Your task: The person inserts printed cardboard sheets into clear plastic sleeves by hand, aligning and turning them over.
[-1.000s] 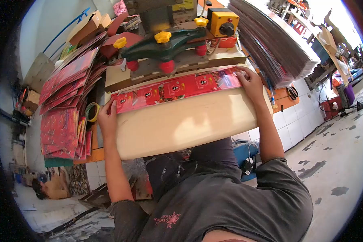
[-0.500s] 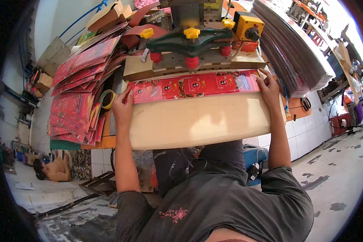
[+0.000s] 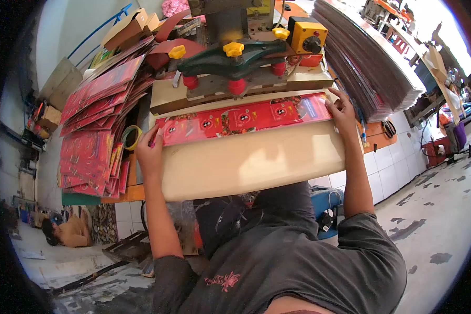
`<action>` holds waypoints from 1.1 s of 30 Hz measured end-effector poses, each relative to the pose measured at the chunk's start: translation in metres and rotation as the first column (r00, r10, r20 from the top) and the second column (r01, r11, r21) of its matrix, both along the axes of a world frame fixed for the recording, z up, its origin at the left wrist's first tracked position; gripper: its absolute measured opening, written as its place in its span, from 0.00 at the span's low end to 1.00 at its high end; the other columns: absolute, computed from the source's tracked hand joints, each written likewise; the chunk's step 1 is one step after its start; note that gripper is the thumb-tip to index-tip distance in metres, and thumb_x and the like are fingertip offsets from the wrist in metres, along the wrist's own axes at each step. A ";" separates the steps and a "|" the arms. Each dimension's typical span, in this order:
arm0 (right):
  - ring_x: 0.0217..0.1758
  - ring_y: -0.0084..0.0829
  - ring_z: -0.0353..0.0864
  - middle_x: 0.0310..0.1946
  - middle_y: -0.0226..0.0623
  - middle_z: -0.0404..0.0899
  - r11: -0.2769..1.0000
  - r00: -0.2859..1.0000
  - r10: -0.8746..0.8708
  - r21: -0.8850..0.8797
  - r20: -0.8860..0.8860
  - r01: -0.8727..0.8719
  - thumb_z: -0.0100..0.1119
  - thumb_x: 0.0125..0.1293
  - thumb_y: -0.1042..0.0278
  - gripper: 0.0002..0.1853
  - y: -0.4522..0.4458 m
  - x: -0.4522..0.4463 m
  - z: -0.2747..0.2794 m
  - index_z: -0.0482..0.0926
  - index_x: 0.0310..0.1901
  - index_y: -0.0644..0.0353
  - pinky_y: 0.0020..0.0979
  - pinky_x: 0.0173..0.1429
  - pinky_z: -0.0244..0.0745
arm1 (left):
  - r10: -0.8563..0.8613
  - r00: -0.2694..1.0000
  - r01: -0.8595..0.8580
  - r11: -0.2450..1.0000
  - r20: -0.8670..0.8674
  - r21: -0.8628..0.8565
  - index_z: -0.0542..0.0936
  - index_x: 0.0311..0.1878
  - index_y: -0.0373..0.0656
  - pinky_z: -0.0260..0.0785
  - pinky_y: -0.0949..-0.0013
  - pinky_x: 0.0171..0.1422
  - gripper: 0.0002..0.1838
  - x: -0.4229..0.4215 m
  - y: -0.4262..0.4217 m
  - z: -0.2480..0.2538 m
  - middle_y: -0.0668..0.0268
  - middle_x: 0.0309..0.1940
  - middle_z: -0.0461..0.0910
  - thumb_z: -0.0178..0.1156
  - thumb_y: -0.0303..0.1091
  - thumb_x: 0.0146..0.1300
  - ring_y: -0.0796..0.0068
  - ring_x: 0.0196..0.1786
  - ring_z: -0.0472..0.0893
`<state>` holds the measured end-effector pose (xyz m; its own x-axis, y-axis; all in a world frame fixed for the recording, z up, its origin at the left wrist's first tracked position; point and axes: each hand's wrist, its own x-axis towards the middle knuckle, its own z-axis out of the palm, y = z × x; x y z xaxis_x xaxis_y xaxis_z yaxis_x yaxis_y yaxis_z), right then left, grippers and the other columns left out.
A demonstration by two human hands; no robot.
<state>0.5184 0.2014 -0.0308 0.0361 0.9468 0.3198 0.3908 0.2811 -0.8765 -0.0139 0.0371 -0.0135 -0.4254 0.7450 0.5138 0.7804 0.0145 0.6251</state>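
Note:
A long red printed sheet [image 3: 235,119] with repeated round logos lies across a pale cream board [image 3: 246,162], just in front of a press. My left hand [image 3: 150,152] is closed on the sheet's left end, thumb and fingertips at its edge. At the opposite end, my right hand [image 3: 342,112] pinches the sheet's right corner, its index finger bent above the thumb. Behind the sheet stands the press, with a dark green clamp [image 3: 230,60], yellow knobs [image 3: 233,49] and red cylindrical feet [image 3: 236,86] over a metal-faced block [image 3: 167,99].
Red printed sheets [image 3: 91,157] are piled loosely at the left beside a tape roll [image 3: 132,137]. To the right rise tall stacks of dark-edged sheets [image 3: 371,63], with black scissors [image 3: 389,129] near them. A yellow control box [image 3: 307,37] is mounted by the press. Another person [image 3: 70,230] is at lower left.
The view has shifted slightly, so the press appears lower and farther left. Both hands keep to the ends of the red sheet, which looks a little more tilted, its left end lower.

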 end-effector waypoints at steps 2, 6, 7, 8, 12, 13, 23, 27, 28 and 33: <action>0.27 0.12 0.60 0.24 0.15 0.61 0.996 0.991 0.064 -0.049 -0.117 -0.070 0.67 0.72 0.65 0.27 0.001 0.007 -0.001 0.75 0.70 0.63 0.20 0.35 0.57 | -0.003 1.000 0.003 1.000 0.009 -0.013 0.86 0.56 0.35 0.73 0.64 0.59 0.17 0.000 -0.005 0.001 0.51 0.46 0.87 0.66 0.36 0.71 0.62 0.51 0.85; 0.31 0.12 0.68 0.28 0.19 0.72 0.989 0.986 0.052 -0.128 -0.160 -0.073 0.65 0.74 0.64 0.27 -0.028 0.007 0.019 0.74 0.70 0.65 0.17 0.41 0.64 | 0.018 0.981 -0.031 0.998 0.193 0.062 0.80 0.66 0.36 0.73 0.66 0.59 0.23 0.006 -0.029 0.004 0.58 0.46 0.87 0.67 0.33 0.70 0.68 0.51 0.85; 0.36 0.13 0.73 0.33 0.22 0.77 0.978 0.962 0.055 -0.178 -0.266 -0.105 0.64 0.74 0.63 0.26 -0.041 0.001 0.030 0.74 0.69 0.65 0.17 0.45 0.67 | 0.020 0.969 -0.056 0.989 0.247 0.137 0.77 0.69 0.36 0.73 0.67 0.59 0.26 0.007 -0.037 0.006 0.59 0.47 0.87 0.67 0.32 0.70 0.70 0.52 0.85; 0.40 0.13 0.77 0.38 0.25 0.82 0.964 0.928 0.050 -0.224 -0.369 -0.141 0.63 0.75 0.62 0.26 -0.051 0.000 0.035 0.75 0.69 0.65 0.17 0.49 0.70 | -0.019 0.933 -0.055 0.979 0.358 0.195 0.73 0.73 0.37 0.75 0.68 0.60 0.28 0.007 -0.046 0.005 0.59 0.49 0.86 0.66 0.30 0.72 0.72 0.53 0.84; 0.45 0.14 0.80 0.44 0.27 0.84 0.946 0.934 0.175 -0.210 -0.313 -0.248 0.62 0.77 0.61 0.18 -0.071 0.007 0.035 0.79 0.60 0.63 0.19 0.51 0.72 | -0.359 0.494 -0.191 0.844 0.792 0.502 0.73 0.72 0.40 0.81 0.63 0.63 0.25 0.023 -0.075 0.014 0.60 0.58 0.83 0.63 0.30 0.74 0.72 0.55 0.85; 0.45 0.14 0.80 0.44 0.27 0.84 0.945 0.933 0.178 -0.208 -0.314 -0.251 0.62 0.77 0.61 0.18 -0.072 0.010 0.032 0.79 0.60 0.63 0.19 0.51 0.72 | -0.359 0.496 -0.192 0.843 0.791 0.503 0.73 0.72 0.40 0.81 0.63 0.63 0.25 0.017 -0.084 0.007 0.60 0.58 0.83 0.63 0.30 0.74 0.72 0.55 0.85; 0.47 0.24 0.80 0.43 0.34 0.81 0.995 0.985 -0.094 0.028 0.142 0.091 0.67 0.74 0.64 0.20 -0.066 0.006 0.048 0.76 0.62 0.63 0.27 0.53 0.76 | -0.491 0.254 -0.026 0.858 0.833 0.513 0.74 0.67 0.40 0.83 0.62 0.60 0.21 0.067 -0.095 0.020 0.62 0.60 0.83 0.63 0.32 0.75 0.70 0.59 0.85; 0.58 0.46 0.78 0.51 0.48 0.80 0.862 0.877 -0.333 0.488 0.348 0.134 0.67 0.70 0.67 0.23 -0.075 -0.045 0.081 0.76 0.63 0.62 0.43 0.65 0.72 | -0.500 0.266 -0.045 0.847 0.824 0.529 0.75 0.66 0.38 0.83 0.64 0.59 0.19 0.076 -0.091 0.028 0.61 0.58 0.83 0.61 0.29 0.76 0.71 0.56 0.86; 0.59 0.47 0.78 0.52 0.47 0.80 0.860 0.899 -0.246 0.509 0.361 0.030 0.68 0.69 0.67 0.22 -0.079 -0.060 0.091 0.77 0.62 0.62 0.43 0.65 0.72 | -0.515 0.263 -0.032 0.840 0.816 0.541 0.75 0.65 0.38 0.83 0.64 0.58 0.18 0.076 -0.091 0.027 0.61 0.56 0.84 0.61 0.29 0.76 0.72 0.54 0.86; 0.57 0.48 0.80 0.52 0.45 0.81 0.774 0.876 0.128 0.506 0.465 -0.381 0.72 0.64 0.67 0.23 -0.101 -0.142 0.120 0.81 0.59 0.61 0.44 0.63 0.74 | -0.500 0.286 -0.099 0.833 0.817 0.544 0.77 0.63 0.36 0.84 0.69 0.51 0.16 0.093 -0.091 0.041 0.62 0.53 0.85 0.61 0.27 0.75 0.76 0.48 0.87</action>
<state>0.3760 0.1006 0.0889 -0.4238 0.5391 0.7278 0.4943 0.8110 -0.3129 0.0792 -0.0541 0.0271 -0.6849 0.7120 0.1548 -0.3743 -0.5260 0.7637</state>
